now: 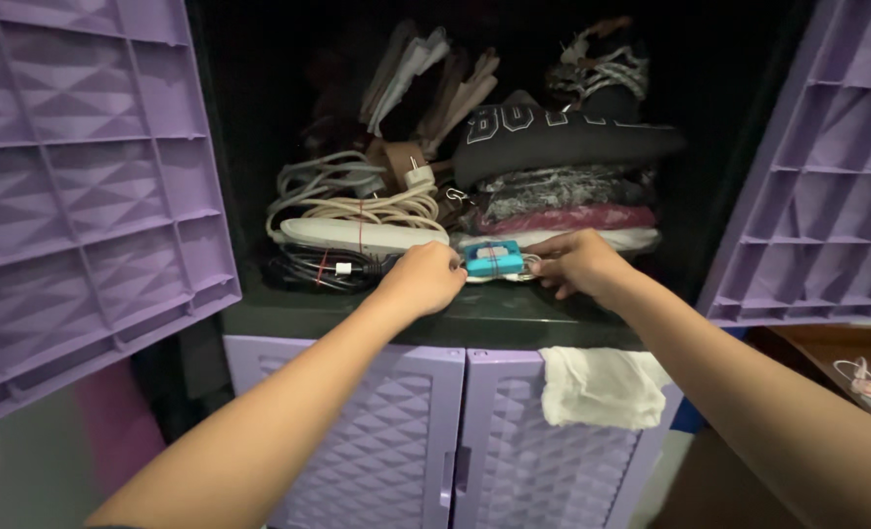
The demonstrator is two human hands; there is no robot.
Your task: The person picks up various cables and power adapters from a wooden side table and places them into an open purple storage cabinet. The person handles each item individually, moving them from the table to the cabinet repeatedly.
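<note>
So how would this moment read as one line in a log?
left hand: on shelf beside blue box | right hand: at box's other side | behind: white power strip, folded clothes | cabinet doors: open

purple cabinet doors (83,186), white power strip (357,233) w/ coiled cables (323,266), folded clothes stack (563,186), white cloth (602,387)

The cabinet doors (93,186) are showing lilac with a raised diamond pattern. A small box (494,259) is standing out bright blue, banded in red. The power strip (357,233) is looking cream, the cables (318,266) black. A folded garment (563,142) is showing black with pale lettering, above a pink one (572,217). A white cloth (602,387) is hanging below.
</note>
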